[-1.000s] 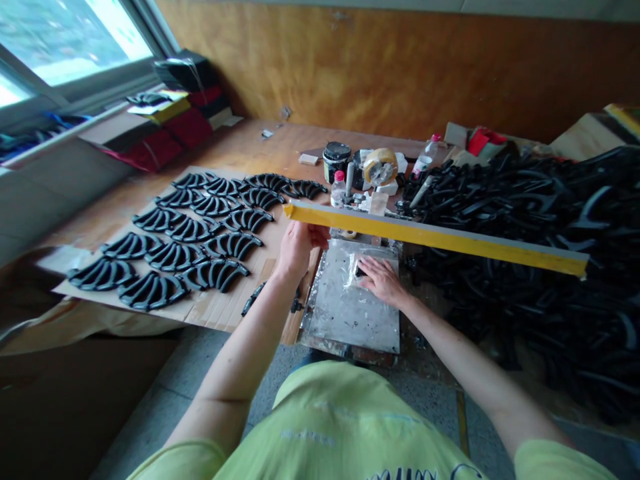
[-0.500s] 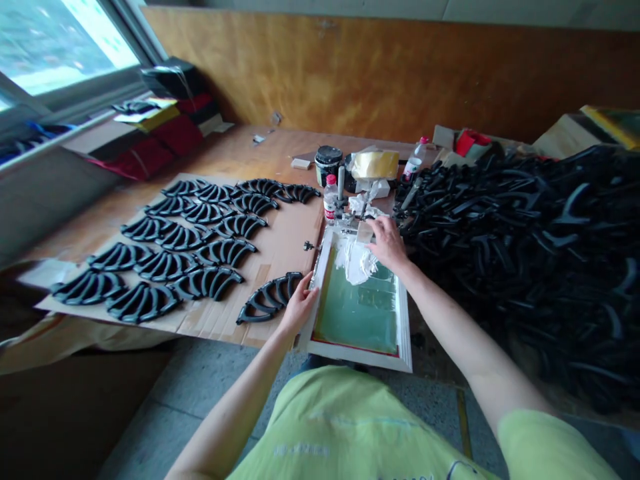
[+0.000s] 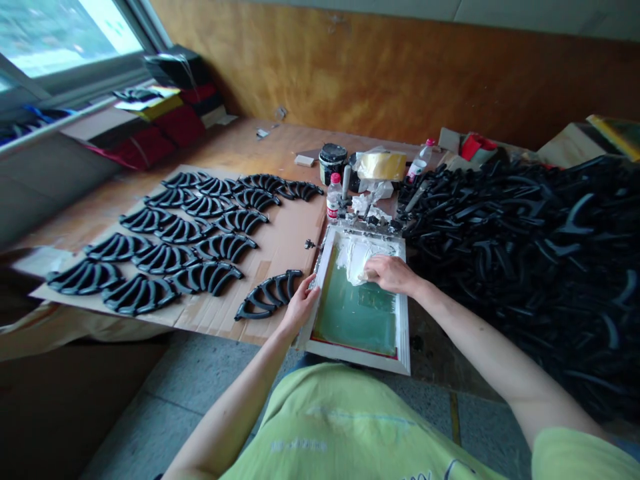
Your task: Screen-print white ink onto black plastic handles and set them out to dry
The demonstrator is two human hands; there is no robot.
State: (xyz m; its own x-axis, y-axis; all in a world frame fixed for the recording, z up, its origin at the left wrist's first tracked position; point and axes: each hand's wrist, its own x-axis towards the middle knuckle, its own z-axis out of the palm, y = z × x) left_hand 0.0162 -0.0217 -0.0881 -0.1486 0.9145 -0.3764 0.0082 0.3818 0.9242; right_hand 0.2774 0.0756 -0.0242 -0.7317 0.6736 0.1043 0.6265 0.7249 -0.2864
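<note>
The left hand (image 3: 301, 301) is loosely open, with its fingertips against the left rim of a screen-printing frame (image 3: 404, 347), while the right hand (image 3: 391, 273) is closed with bent fingers over a small pale scraper (image 3: 369, 274), mostly hidden by the fingers, at the right edge of a thick smear of white ink (image 3: 354, 259). The ink lies on the far part of the green mesh (image 3: 350, 321), and the frame lies flat, its far end at a metal hinge clamp (image 3: 370, 230). Just left of the left hand, a single black ribbed part (image 3: 267, 295) rests on a cardboard sheet (image 3: 287, 233); farther left on the same sheet, rows of black ribbed parts (image 3: 137, 293) are laid out in fan-like groups. To the right of the frame is a large heap of loose black parts (image 3: 525, 227). Beyond the clamp, a red-capped bottle (image 3: 333, 199) stands upright near a black-lidded tub (image 3: 333, 165), with a wide roll of yellowish tape (image 3: 383, 165) to the right of the tub and a pink-capped bottle (image 3: 420, 162) farther right. Red and black boxes (image 3: 183, 127) sit at the far left of the wooden workbench (image 3: 235, 143), below the window (image 3: 75, 33).
</note>
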